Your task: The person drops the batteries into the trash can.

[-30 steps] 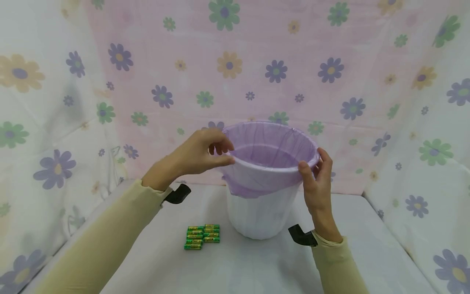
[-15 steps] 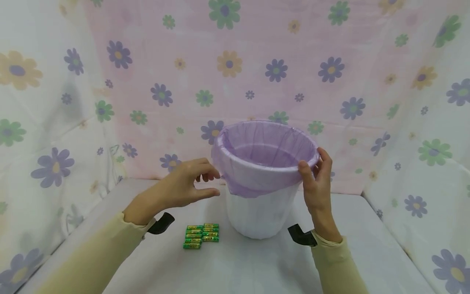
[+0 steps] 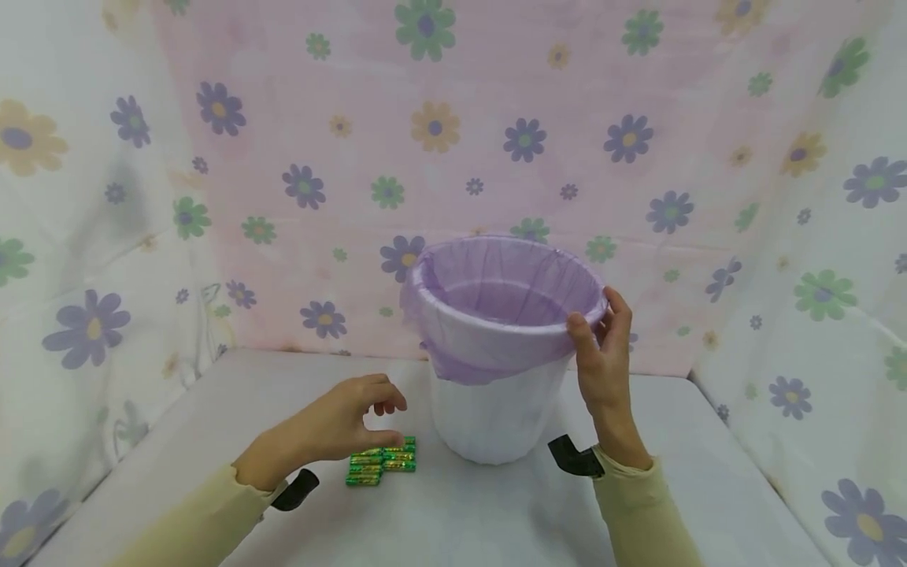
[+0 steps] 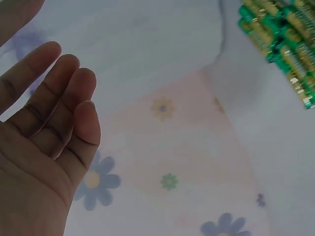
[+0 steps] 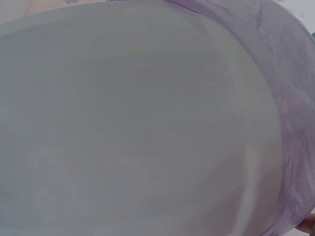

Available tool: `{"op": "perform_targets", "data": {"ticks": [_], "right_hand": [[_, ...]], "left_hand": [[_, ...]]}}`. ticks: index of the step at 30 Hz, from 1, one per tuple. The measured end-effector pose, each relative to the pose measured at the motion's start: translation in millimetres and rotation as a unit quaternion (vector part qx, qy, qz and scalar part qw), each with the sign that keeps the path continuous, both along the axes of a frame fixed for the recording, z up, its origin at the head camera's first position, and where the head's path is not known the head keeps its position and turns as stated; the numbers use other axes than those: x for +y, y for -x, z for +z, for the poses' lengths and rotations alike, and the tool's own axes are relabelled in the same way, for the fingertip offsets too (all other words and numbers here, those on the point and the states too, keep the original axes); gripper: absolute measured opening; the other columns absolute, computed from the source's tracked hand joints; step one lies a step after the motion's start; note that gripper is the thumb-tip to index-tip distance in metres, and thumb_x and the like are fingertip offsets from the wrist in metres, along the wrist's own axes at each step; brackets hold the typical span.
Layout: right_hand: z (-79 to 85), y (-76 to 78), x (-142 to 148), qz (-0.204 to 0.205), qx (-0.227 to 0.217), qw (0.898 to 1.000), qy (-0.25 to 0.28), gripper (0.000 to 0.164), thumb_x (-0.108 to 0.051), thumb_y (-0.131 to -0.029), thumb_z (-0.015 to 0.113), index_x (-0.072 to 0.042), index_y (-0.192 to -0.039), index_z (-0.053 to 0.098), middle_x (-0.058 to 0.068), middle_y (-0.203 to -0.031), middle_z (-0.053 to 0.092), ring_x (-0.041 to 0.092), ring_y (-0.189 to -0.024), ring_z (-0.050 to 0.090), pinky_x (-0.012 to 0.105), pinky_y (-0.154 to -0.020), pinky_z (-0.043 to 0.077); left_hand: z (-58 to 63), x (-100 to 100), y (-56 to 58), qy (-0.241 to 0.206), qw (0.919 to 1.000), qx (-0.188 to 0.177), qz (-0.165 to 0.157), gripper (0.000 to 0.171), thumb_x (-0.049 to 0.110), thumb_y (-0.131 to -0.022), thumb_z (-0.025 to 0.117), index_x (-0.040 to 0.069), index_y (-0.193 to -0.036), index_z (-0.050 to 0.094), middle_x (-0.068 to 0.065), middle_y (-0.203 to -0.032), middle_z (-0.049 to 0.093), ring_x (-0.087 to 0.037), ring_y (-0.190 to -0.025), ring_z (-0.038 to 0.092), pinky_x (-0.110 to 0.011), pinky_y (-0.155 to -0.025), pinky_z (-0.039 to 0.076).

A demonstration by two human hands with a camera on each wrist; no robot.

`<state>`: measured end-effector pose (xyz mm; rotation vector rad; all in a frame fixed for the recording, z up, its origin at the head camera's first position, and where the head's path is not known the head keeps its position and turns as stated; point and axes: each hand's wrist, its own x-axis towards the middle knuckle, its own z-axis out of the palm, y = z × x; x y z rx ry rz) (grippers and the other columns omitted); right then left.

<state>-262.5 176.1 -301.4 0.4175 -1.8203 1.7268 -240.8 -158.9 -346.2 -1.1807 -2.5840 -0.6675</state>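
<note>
A white trash can (image 3: pixel 496 421) stands on the table, lined with a thin purple trash bag (image 3: pixel 464 368) folded over its rim. My right hand (image 3: pixel 601 366) grips the rim at the right, thumb on the near side. In the right wrist view the can's wall (image 5: pixel 138 118) fills most of the picture beneath the bag (image 5: pixel 300 73). My left hand (image 3: pixel 340 421) hovers above green and gold batteries (image 3: pixel 364 479), partly covering them from the head camera. Its fingers are loosely bent and hold nothing. The left wrist view has the batteries (image 4: pixel 290 44) apart from the hand (image 4: pixel 44 118).
A white cover lies over the table (image 3: pixel 468 524). Flower-printed cloth (image 3: pixel 453 102) hangs behind it and at both sides. The batteries lie in two side-by-side columns to the left of the can's base.
My left hand has left the can's rim and come down to the left, over the batteries. The bag now covers the rim's left side. My right hand keeps its grip.
</note>
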Motion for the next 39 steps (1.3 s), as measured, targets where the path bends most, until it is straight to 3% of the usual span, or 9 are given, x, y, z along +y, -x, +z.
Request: {"op": "perform_targets", "data": {"ticks": [10,17,24,39], "right_hand": [[-1.7,2.1,-1,-0.007,0.000,1.000,-0.017,0.063,-0.030,-0.087,0.055,-0.022,-0.140,0.021,0.013,-0.131,0.035,0.021,-0.109,0.043,0.042,-0.090,0.037],[-5.2,1.4,1,-0.008,-0.009,1.000,-0.014,0.063,-0.029,-0.087,0.055,-0.023,-0.139,0.021,0.013,-0.131,0.035,0.021,-0.109,0.043,0.040,-0.090,0.037],[-3.0,0.4,2,-0.006,-0.005,1.000,-0.007,0.061,-0.029,-0.087,0.056,-0.024,-0.138,0.023,0.014,-0.130,0.036,0.020,-0.108,0.043,0.037,-0.090,0.037],[0.6,-0.3,1,-0.011,-0.007,1.000,-0.011,0.061,-0.029,-0.087,0.055,-0.023,-0.139,0.022,0.013,-0.129,0.037,0.019,-0.106,0.042,0.036,-0.088,0.038]], "left_hand": [[-42.2,-14,-6.3,0.023,0.9969,-0.065,0.038,0.035,0.046,-0.072,0.070,0.023,-0.095,0.061,0.018,-0.084,0.048,-0.005,-0.076,0.049,-0.023,-0.068,0.044],[-67.6,-23,-5.9,0.051,0.9931,-0.091,0.054,0.038,0.045,-0.071,0.071,0.017,-0.096,0.063,0.010,-0.085,0.053,-0.009,-0.076,0.051,-0.024,-0.066,0.043],[-78.6,-26,-6.3,0.070,0.9910,-0.093,0.066,0.037,0.049,-0.070,0.071,0.019,-0.090,0.064,0.011,-0.083,0.052,-0.007,-0.074,0.051,-0.025,-0.064,0.044],[-87.1,-26,-6.1,0.106,0.9858,-0.105,0.077,0.034,0.049,-0.069,0.071,0.023,-0.091,0.064,0.016,-0.085,0.052,-0.002,-0.075,0.047,-0.029,-0.070,0.044]]}}
